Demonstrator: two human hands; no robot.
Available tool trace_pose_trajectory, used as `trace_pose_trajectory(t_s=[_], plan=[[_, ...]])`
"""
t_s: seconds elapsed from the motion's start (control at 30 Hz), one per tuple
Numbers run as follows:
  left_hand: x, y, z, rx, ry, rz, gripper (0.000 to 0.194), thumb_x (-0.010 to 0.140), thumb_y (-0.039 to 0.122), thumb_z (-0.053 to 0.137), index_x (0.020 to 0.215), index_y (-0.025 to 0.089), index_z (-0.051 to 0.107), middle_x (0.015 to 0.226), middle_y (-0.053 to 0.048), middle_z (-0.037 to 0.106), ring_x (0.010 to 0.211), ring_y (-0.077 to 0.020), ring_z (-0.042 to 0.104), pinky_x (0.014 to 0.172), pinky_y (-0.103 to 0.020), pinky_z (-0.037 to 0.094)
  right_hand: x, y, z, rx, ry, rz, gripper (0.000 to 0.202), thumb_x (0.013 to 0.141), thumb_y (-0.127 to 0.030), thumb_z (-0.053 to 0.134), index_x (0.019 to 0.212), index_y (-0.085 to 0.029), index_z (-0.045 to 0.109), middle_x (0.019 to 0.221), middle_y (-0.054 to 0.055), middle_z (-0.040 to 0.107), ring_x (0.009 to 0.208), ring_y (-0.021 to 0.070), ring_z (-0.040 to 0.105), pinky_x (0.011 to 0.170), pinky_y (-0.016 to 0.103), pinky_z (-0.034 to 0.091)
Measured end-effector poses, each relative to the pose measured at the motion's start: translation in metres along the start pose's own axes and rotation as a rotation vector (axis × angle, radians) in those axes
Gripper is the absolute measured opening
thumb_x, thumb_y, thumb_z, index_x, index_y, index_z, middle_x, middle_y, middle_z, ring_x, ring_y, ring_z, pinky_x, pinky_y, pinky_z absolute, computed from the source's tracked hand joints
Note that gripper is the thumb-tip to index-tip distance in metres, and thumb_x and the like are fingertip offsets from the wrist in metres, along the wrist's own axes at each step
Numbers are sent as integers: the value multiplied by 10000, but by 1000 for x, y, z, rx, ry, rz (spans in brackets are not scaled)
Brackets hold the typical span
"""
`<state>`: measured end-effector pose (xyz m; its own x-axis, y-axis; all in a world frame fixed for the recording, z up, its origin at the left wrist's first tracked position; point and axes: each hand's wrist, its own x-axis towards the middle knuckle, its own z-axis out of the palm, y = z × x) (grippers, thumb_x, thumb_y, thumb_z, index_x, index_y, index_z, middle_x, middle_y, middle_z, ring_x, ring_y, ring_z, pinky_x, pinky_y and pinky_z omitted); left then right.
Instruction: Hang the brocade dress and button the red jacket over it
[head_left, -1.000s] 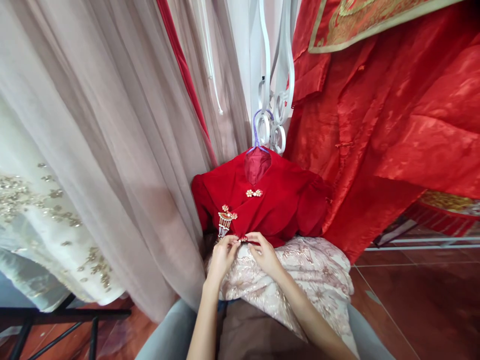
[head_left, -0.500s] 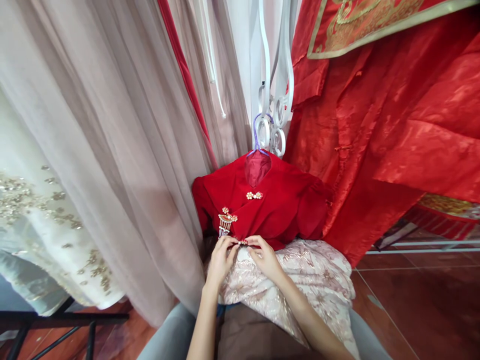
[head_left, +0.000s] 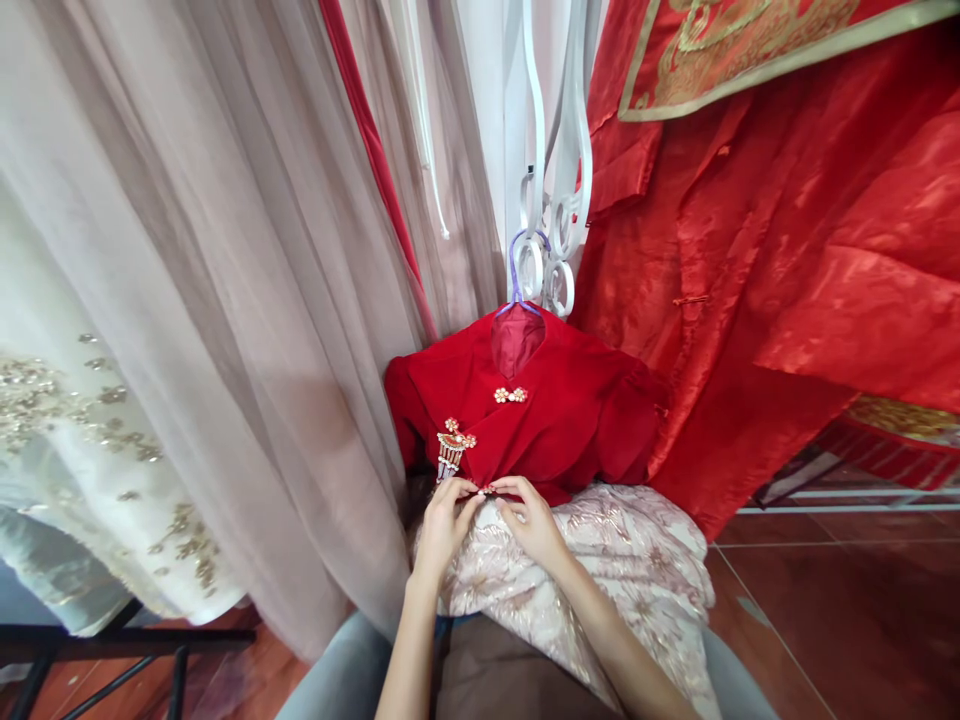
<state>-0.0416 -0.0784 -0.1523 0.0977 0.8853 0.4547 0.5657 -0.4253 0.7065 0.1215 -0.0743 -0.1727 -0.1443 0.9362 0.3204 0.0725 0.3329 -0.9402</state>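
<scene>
A red velvet top [head_left: 562, 400] hangs on a purple hanger [head_left: 514, 265] in front of me. A flower-shaped clasp [head_left: 511, 396] sits below its neckline, and a beaded tassel ornament [head_left: 451, 452] is on its left side. At the lower edge, a small beaded clasp [head_left: 487, 491] lies between my hands. My left hand [head_left: 448, 520] pinches it from the left, and my right hand [head_left: 529, 515] pinches it from the right. Pale floral brocade cloth [head_left: 622, 570] spreads below the top, over my lap.
Sheer pinkish curtain-like fabric [head_left: 247, 300] hangs at the left, beside a white beaded gown [head_left: 97, 480]. White curled metalwork [head_left: 534, 120] stands behind the hanger. Red satin garments [head_left: 750, 250] hang at the right. Black metal legs [head_left: 180, 680] stand on the red tiled floor [head_left: 847, 610].
Both hands stay at the lower clasp, with only slight finger movement. The view has shifted a little, so the top and hands appear slightly lower.
</scene>
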Motion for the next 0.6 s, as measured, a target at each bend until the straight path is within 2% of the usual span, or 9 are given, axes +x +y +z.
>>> trace_pose_trajectory(t_s=[0.17,0.33,0.47,0.6], plan=[[-1,3,7,-104,35,-50,150,862,325,560,828,184,598,833,-33,641,796,-157,630,753,-279,505,2,1,3,30,-6,-49,171,875,-258,491,1018,-227,581,1051,75,567,1018,179,590,819,326,550],[-2,3,18,-230,119,-172,190,835,366,585,838,177,609,794,-36,665,756,-159,644,727,-274,511,14,7,7,36,15,-8,122,847,-314,540,921,-224,575,945,50,566,904,173,595,738,311,556],[-2,3,20,-210,182,-164,192,818,369,601,810,178,620,813,-39,649,782,-166,634,745,-282,500,19,9,8,118,-20,56,153,826,-363,577,887,-223,558,889,31,598,845,158,595,725,297,542],[-1,6,20,-301,173,-201,201,783,375,638,795,175,621,788,-33,647,758,-160,631,733,-273,500,16,3,8,212,-20,108,219,798,-412,613,886,-220,555,862,23,605,815,153,595,697,281,526]])
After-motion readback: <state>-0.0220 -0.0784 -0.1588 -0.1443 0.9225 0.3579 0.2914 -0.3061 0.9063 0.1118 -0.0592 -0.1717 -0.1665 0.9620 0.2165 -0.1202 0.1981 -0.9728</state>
